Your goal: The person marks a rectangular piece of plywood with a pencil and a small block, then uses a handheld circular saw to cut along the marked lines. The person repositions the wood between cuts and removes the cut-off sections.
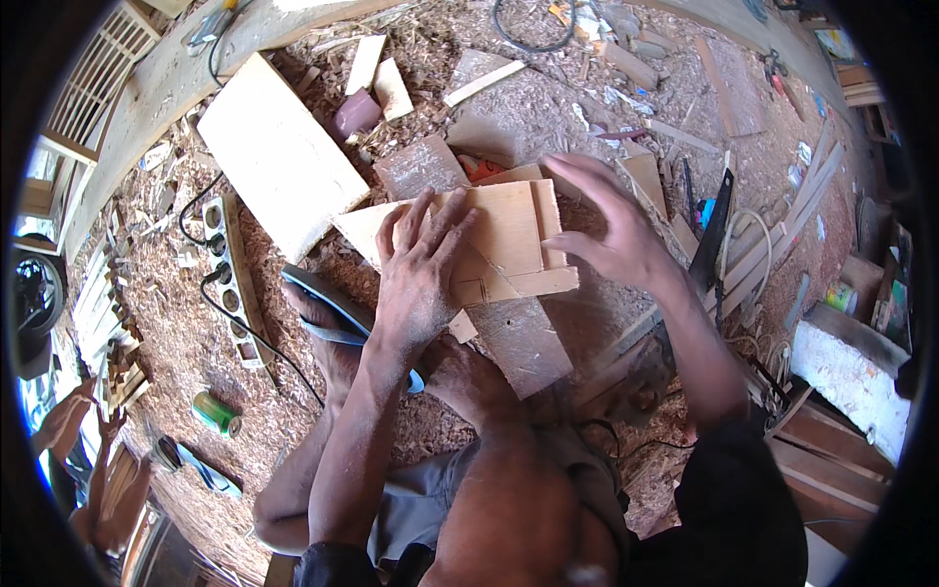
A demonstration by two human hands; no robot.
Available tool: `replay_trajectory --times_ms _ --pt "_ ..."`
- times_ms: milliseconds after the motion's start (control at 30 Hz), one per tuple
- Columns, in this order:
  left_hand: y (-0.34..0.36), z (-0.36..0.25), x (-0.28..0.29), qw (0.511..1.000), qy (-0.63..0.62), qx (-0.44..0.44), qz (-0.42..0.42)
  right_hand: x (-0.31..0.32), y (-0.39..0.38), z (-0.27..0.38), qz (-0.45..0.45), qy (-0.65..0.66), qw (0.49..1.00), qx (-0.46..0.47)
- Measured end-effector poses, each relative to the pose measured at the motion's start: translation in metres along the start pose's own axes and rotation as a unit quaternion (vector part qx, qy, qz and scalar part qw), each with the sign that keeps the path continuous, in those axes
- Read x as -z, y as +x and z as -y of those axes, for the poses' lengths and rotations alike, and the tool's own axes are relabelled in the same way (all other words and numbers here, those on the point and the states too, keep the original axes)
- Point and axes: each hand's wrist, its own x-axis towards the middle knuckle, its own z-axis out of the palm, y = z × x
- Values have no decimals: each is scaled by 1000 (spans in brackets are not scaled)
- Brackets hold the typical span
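Note:
A pale wooden panel [510, 230], with narrow strips along its right and lower edges, lies in front of me. My left hand [421, 269] rests flat on it, fingers stretched forward and slightly apart. Just off its right edge, my right hand [616, 230] curves with thumb and fingers apart and nothing visible between them. Under the panel's near side is a worn grey-brown board [518, 347], beside my bare foot. My other foot wears a blue sandal [328, 298]. A larger pale wooden block [279, 152] lies to the left, its corner close to the panel.
Wood shavings and offcuts cover the ground. A power strip [233, 279] with black cables and a green can [215, 414] lie left. Rightward are a black-bladed handsaw [712, 230], long wooden strips [782, 245] and a white block [846, 377]. Another person's hands [98, 421] show at far left.

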Motion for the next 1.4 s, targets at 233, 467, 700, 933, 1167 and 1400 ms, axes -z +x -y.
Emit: replay_trajectory --times_ms 233,467,700,933,1167,1400 --pt "5 17 9 998 -59 -24 10 -38 -75 25 -52 48 991 -114" --pt "12 25 15 997 -74 1 21 -58 -81 24 -116 48 983 -134" --pt "32 47 21 972 -225 71 12 -53 -79 27 -98 0 988 -123" --pt "29 51 22 947 -313 73 -6 -55 -78 28 -106 13 988 -112" --pt "27 51 19 968 -244 59 -14 -55 -76 30 -110 -8 990 -94" --pt "27 49 14 970 -233 60 -35 -56 -78 25 -105 -12 990 -97"
